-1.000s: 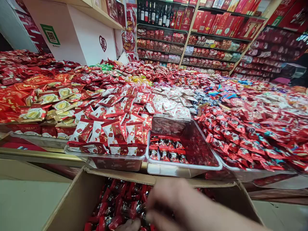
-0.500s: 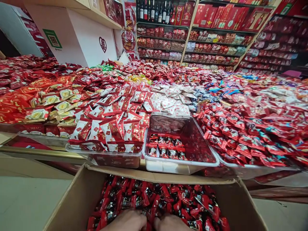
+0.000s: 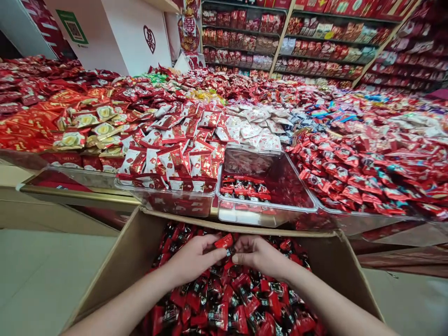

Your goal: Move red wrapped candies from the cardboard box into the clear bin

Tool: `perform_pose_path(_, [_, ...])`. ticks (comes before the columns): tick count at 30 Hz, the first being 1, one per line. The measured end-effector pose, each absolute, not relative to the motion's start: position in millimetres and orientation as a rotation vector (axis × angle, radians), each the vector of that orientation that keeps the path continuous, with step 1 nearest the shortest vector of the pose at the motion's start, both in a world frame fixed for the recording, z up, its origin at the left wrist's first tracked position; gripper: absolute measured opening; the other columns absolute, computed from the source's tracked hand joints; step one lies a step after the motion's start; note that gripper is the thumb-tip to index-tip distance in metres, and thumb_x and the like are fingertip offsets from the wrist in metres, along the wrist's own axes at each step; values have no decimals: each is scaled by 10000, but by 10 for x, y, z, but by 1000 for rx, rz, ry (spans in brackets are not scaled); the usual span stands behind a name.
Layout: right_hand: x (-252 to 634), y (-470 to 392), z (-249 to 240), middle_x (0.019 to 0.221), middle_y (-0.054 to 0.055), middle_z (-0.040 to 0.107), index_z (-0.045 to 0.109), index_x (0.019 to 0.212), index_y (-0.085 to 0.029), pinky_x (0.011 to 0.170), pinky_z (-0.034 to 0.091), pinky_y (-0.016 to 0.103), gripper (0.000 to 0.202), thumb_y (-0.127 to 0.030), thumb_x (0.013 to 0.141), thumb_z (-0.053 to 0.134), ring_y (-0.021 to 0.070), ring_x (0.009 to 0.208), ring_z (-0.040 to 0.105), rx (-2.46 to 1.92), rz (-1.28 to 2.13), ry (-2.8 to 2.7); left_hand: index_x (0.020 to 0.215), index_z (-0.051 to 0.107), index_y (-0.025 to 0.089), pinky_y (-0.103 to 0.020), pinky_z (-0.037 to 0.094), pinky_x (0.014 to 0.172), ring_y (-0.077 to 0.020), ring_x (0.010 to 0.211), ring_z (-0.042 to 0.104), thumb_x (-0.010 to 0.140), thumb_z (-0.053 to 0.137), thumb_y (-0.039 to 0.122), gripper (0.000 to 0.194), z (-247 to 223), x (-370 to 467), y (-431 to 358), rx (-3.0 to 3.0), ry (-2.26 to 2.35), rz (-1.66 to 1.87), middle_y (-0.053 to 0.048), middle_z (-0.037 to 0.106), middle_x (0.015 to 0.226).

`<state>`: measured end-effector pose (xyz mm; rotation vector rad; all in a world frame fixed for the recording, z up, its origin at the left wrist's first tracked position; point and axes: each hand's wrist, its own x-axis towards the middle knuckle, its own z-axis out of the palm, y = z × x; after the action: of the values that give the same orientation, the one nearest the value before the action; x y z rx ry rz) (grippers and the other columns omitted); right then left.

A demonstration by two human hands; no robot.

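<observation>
At six o'clock of the view, pinching a red-and-black wrapped candy (image 3: pixel 223 241) between thumb and fingers of the left hand (image 3: pixel 193 257), over loose candies (image 3: pixel 224 303) in an open cardboard box (image 3: pixel 135 256). With the right hand (image 3: pixel 261 255), meeting it at three o'clock, fingers bent; cannot tell from this angle whether gripping too. Beyond the candy, at one o'clock: a clear plastic bin (image 3: pixel 266 215); at eleven: white-and-red packets (image 3: pixel 173 163).

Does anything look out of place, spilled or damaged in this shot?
Nothing looks spilled or damaged. One oddity: the clear bin just beyond the cardboard box holds only a few rows of red-and-black candies at its left, while the neighbouring bins are heaped above their rims.
</observation>
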<state>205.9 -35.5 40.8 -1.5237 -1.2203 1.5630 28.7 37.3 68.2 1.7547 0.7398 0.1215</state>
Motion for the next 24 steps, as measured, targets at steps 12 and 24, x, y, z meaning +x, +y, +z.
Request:
perform_pose_path(12, [1921,-420,605,566,-49,477,518,704,-140,476,290,200,271,-370,643,648,59,489,375,-1294,1598,-1065,710,581,135,-185,361,495,-86,517,418,804,439,356,279,755,282,328,1599,842,383,48,480,563])
perform_pose_path(24, [1981,-553,1195,599,-21,481,517,695,-164,525,334,223,172,-300,791,473,96,556,404,-1519,969,-1466,942,571,170,-217,412,591,-130,642,556,866,344,369,311,975,212,258,1403,697,478,-4,635,712])
